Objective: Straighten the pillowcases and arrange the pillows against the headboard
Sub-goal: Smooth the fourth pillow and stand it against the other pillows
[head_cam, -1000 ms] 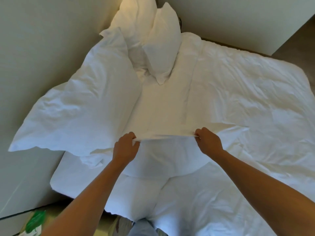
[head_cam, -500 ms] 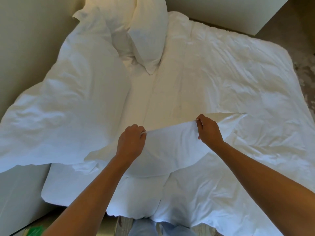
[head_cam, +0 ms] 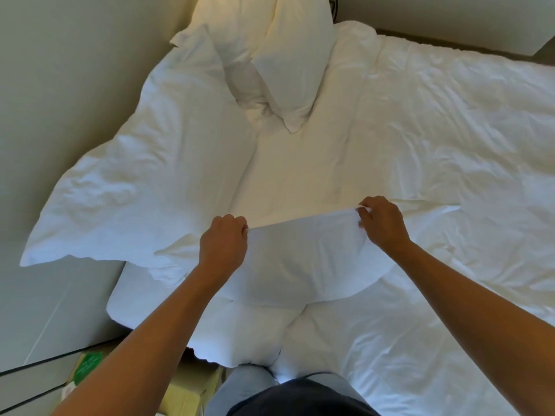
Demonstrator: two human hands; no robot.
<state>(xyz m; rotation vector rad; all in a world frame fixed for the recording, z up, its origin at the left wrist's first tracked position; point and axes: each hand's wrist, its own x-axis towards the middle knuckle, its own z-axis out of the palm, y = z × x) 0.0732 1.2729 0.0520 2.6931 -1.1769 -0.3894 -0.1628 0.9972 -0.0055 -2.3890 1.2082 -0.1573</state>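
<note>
A white pillow lies on the bed right in front of me. My left hand and my right hand each pinch the far edge of its pillowcase, which is stretched taut between them. A large white pillow leans against the wall on the left. Two more white pillows stand bunched in the far corner, one leaning on the other. The headboard is not clearly visible.
A rumpled white duvet covers the bed to the right. A pale wall runs along the left side. On the floor at lower left sit a cardboard box and a green packet.
Both hands have kept hold of the pillowcase edge, lifting it slightly and then pulling it taut toward me; my head has shifted, so the view of the bed moved.
</note>
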